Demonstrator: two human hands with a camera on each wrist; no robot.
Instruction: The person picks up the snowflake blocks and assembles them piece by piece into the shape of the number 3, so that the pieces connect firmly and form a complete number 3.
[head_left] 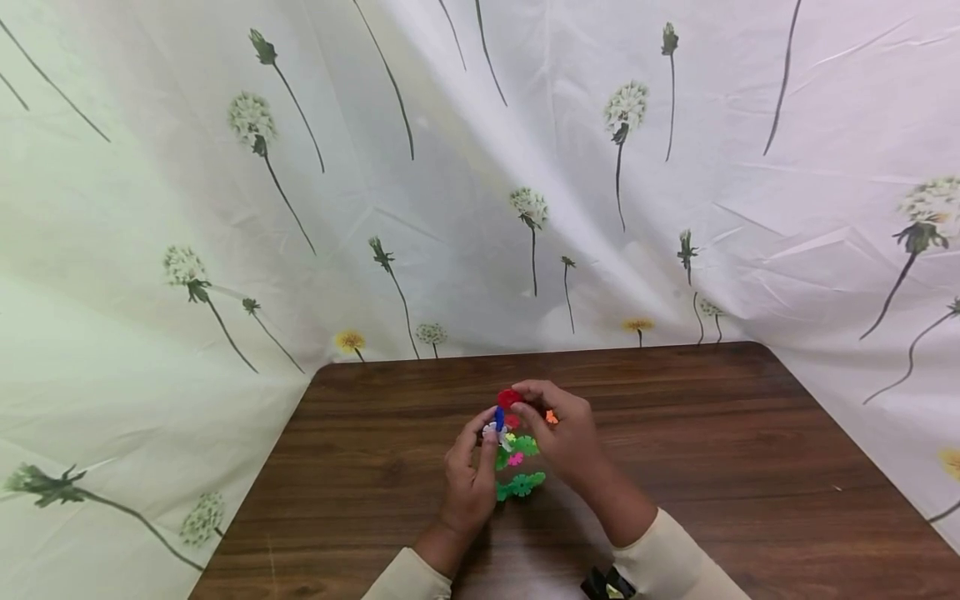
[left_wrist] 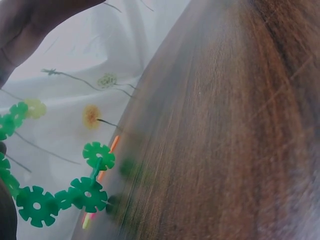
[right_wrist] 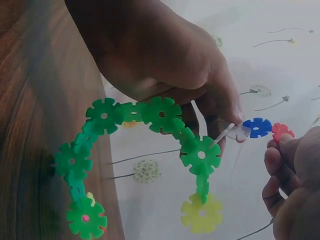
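Observation:
Notched plastic discs are joined into a curved chain, mostly green (right_wrist: 162,114), with a yellow disc (right_wrist: 201,212) at one end. Beyond the green run come a white disc (right_wrist: 239,131), a blue disc (right_wrist: 257,127) and a red disc (right_wrist: 283,132). My left hand (head_left: 468,479) pinches the chain at the white disc between thumb and fingers. Close beside it, my right hand (head_left: 561,429) pinches the red disc, which touches the blue one's edge. In the left wrist view, part of the green chain (left_wrist: 37,206) hangs past a finger.
The dark wooden table (head_left: 360,467) spreads below both hands. An orange disc (head_left: 551,417) and a pink disc (head_left: 515,459) show near the hands. A black object (head_left: 606,583) is by the right sleeve. Behind the table hangs a white flower-print cloth (head_left: 480,250).

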